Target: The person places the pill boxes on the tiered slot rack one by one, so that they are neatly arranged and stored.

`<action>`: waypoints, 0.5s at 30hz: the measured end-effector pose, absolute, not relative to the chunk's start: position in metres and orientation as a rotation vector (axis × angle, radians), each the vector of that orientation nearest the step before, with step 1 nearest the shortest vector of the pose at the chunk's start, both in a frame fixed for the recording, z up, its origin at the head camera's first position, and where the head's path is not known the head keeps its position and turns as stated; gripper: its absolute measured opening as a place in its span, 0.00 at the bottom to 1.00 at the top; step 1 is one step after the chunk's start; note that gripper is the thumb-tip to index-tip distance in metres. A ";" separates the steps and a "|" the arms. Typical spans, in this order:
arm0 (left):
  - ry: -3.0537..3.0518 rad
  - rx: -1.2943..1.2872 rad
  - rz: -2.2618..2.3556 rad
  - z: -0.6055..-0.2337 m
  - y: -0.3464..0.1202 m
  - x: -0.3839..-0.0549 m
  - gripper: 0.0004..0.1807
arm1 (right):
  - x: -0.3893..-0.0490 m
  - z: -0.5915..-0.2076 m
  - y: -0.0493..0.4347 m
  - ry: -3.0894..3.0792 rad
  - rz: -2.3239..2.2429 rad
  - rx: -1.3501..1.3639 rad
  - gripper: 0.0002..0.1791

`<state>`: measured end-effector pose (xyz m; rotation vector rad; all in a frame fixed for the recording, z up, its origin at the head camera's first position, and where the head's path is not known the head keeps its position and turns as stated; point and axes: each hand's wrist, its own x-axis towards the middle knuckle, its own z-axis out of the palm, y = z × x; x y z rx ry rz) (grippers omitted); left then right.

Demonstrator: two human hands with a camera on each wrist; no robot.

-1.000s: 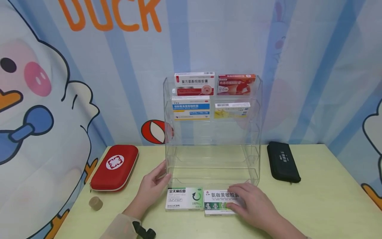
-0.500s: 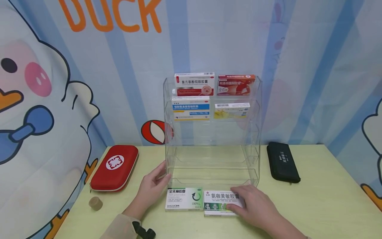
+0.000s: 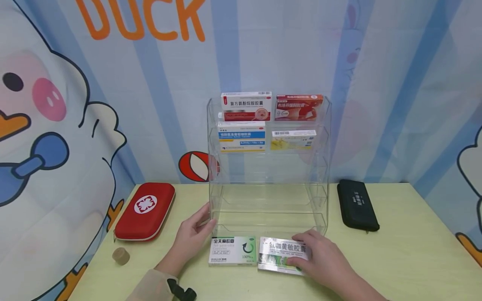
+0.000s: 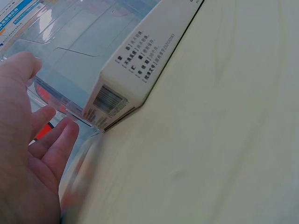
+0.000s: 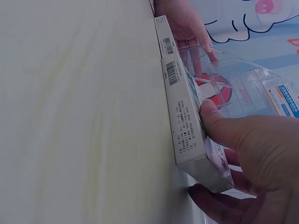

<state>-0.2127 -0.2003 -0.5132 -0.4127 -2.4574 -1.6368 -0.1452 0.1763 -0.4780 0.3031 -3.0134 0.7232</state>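
My right hand (image 3: pixel 325 259) grips a white and green medicine box (image 3: pixel 278 253) by its right end. In the right wrist view the thumb lies on the printed face of that box (image 5: pixel 187 112), with fingers at the far edge. The box is slightly tilted, its right side nearer me. Left of it, a white and green capsule box (image 3: pixel 232 251) lies flat in front of a clear tiered display rack (image 3: pixel 269 218). My left hand (image 3: pixel 193 232) holds the rack's lower left side, thumb towards the front and fingers outside, as the left wrist view also shows.
On the rack's upper tiers stand a white and red box (image 3: pixel 246 106), a red box (image 3: pixel 298 107), a blue and white box (image 3: pixel 242 136) and a yellow and white box (image 3: pixel 293 139). A red case (image 3: pixel 144 211), a cork (image 3: pixel 121 256) and a black pouch (image 3: pixel 357 205) lie around it.
The box under my right hand has turned slightly and tilted, catching light on its face; a narrow gap now separates it from the left box. My left hand has stayed put.
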 end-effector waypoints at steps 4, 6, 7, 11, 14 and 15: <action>-2.457 -0.417 -1.639 -0.513 -0.201 -0.212 0.36 | -0.147 -0.474 0.178 -3.010 0.841 0.248 0.29; -2.463 -0.415 -1.636 -0.513 -0.201 -0.212 0.36 | -0.148 -0.472 0.180 -2.990 0.890 0.247 0.25; -2.465 -0.416 -1.633 -0.513 -0.201 -0.212 0.36 | -0.148 -0.472 0.181 -2.978 0.914 0.251 0.23; -2.463 -0.418 -1.629 -0.514 -0.201 -0.213 0.36 | -0.147 -0.468 0.186 -2.921 0.989 0.284 0.18; -2.453 -0.425 -1.639 -0.514 -0.200 -0.213 0.36 | -0.147 -0.463 0.189 -2.857 1.005 0.319 0.16; -2.452 -0.428 -1.638 -0.514 -0.200 -0.213 0.36 | -0.147 -0.461 0.191 -2.832 1.001 0.324 0.16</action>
